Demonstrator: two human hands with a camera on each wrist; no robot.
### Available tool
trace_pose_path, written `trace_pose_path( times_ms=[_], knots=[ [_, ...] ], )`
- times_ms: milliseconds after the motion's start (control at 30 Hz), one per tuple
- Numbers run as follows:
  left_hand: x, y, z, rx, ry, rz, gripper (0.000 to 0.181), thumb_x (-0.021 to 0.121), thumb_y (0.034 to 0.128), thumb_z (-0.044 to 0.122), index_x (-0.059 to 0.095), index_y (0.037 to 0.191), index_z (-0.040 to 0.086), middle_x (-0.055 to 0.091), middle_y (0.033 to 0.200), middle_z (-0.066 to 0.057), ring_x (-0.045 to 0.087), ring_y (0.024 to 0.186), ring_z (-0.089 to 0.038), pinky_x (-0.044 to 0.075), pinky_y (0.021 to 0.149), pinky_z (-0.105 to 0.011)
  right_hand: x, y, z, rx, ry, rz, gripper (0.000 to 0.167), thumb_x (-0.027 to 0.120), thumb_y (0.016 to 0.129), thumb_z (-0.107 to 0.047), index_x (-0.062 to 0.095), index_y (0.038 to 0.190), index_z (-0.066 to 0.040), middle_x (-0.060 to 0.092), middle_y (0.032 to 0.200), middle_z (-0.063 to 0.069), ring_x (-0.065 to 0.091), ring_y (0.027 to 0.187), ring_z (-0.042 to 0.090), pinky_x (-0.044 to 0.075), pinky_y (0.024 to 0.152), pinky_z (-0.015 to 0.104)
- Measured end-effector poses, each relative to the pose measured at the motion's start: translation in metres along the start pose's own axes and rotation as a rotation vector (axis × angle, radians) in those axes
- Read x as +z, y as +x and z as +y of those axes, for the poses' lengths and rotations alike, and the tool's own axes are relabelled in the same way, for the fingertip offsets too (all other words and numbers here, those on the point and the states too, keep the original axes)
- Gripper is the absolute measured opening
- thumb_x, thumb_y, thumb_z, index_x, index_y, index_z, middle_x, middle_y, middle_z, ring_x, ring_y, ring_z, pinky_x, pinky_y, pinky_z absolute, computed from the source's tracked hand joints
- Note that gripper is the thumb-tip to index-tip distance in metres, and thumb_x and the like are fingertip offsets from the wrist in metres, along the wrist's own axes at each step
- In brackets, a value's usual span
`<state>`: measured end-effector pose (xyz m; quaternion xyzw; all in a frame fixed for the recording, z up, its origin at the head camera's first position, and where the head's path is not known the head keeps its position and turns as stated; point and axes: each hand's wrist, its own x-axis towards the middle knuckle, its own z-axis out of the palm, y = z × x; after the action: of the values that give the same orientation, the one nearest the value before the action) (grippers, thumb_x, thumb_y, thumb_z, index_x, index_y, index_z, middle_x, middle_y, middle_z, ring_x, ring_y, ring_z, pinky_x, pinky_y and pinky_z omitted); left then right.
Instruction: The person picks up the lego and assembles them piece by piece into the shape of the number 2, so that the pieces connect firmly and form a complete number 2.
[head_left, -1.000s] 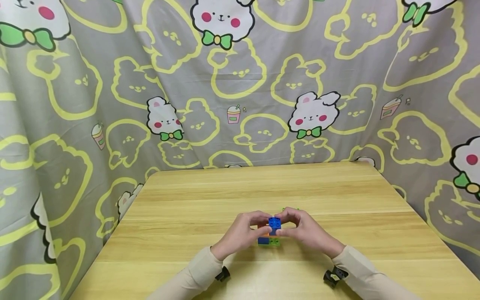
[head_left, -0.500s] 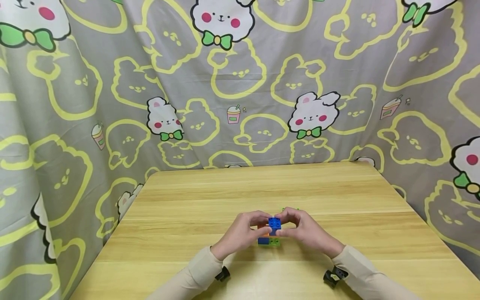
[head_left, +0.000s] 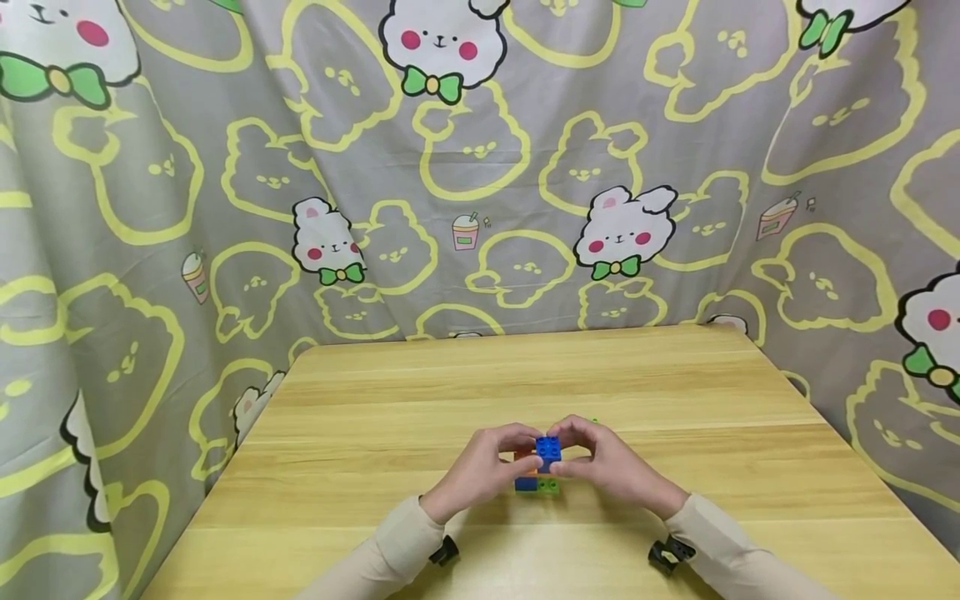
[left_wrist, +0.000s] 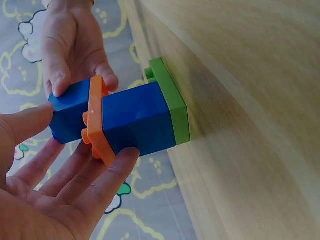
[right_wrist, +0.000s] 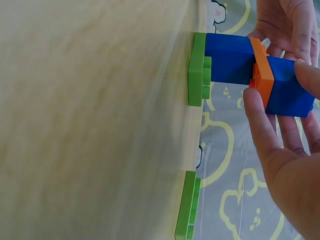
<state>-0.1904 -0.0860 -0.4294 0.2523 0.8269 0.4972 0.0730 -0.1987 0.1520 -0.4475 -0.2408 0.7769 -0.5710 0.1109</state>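
A small tower of toy building bricks stands on the table between both hands. Its base is a green plate [left_wrist: 174, 107], with a blue brick [left_wrist: 137, 117] on one end and bare studs on the other. An orange plate [right_wrist: 263, 70] lies over that brick. On the orange plate sits an upper blue brick [head_left: 548, 448]. My left hand [head_left: 487, 467] pinches this upper brick between thumb and fingers, one finger reaching down to the lower brick. From the other side my right hand [head_left: 618, 471] holds the upper brick, a fingertip touching the orange plate.
A second green plate [right_wrist: 187, 207] lies on the table behind my right hand, mostly hidden in the head view. The wooden table [head_left: 375, 408] reaches back to a grey patterned curtain [head_left: 465, 167].
Both hands keep the same grip and the tower stays in place. The head view has shifted very slightly.
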Motion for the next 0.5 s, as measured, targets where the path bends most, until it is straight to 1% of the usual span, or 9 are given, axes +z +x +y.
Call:
trace_pose_path(
  times_ms=[67, 267, 500],
  knots=[
    [0.0004, 0.0001, -0.0009, 0.003, 0.003, 0.003, 0.023, 0.072, 0.0973, 0.027, 0.071, 0.120, 0.024, 0.076, 0.115, 0.001, 0.071, 0.109, -0.016, 0.058, 0.086, -0.027, 0.0005, -0.0002, 0.0013, -0.004, 0.011, -0.002, 0.040, 0.078, 0.093, -0.023, 0.061, 0.124, -0.006, 0.065, 0.121, 0.014, 0.061, 0.116, 0.028, 0.057, 0.090, 0.027],
    [0.0004, 0.0001, -0.0013, 0.007, 0.011, 0.011, 0.024, 0.073, 0.0972, 0.028, 0.071, 0.121, 0.024, 0.076, 0.114, 0.002, 0.070, 0.106, -0.014, 0.058, 0.082, -0.024, 0.0017, 0.0011, 0.0028, 0.004, 0.015, 0.006, 0.041, 0.079, 0.092, -0.025, 0.061, 0.125, -0.009, 0.065, 0.122, 0.012, 0.061, 0.117, 0.030, 0.057, 0.089, 0.027],
    [0.0008, 0.0002, -0.0003, 0.005, -0.018, 0.009, 0.025, 0.073, 0.0971, 0.026, 0.071, 0.122, 0.022, 0.076, 0.114, -0.001, 0.069, 0.107, -0.015, 0.058, 0.080, -0.022, 0.0017, 0.0014, 0.0029, -0.004, 0.010, 0.000, 0.040, 0.079, 0.092, -0.025, 0.061, 0.125, -0.011, 0.064, 0.123, 0.012, 0.060, 0.118, 0.034, 0.058, 0.088, 0.027]
  ],
)
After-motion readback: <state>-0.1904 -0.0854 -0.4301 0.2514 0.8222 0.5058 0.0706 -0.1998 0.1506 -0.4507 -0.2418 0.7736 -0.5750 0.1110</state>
